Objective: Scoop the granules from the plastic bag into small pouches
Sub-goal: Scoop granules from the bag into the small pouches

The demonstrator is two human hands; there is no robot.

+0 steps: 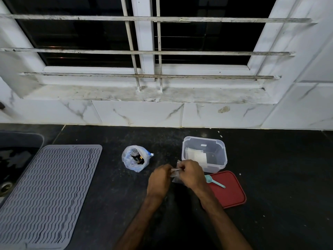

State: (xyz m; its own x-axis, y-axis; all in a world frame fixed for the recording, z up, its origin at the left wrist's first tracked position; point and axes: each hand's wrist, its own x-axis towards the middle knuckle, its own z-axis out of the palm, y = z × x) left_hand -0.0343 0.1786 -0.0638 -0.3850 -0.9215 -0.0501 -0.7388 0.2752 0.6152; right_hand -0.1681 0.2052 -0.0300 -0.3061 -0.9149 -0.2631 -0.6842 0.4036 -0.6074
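A clear plastic bag (135,158) with dark granules inside stands open on the black counter, left of my hands. Between my hands is a small clear pouch (175,175); my left hand (160,179) pinches its left edge and my right hand (191,173) pinches its top right. A teal scoop (214,181) lies on a red lid (228,190) just right of my right wrist. Behind my right hand stands a clear plastic box (204,153) with several white pouches inside.
A grey ribbed drying mat (48,192) covers the counter at the left, with a sink (10,159) beyond its left edge. A white tiled wall (137,113) and a barred window rise behind the counter. Small white scraps lie at the far right.
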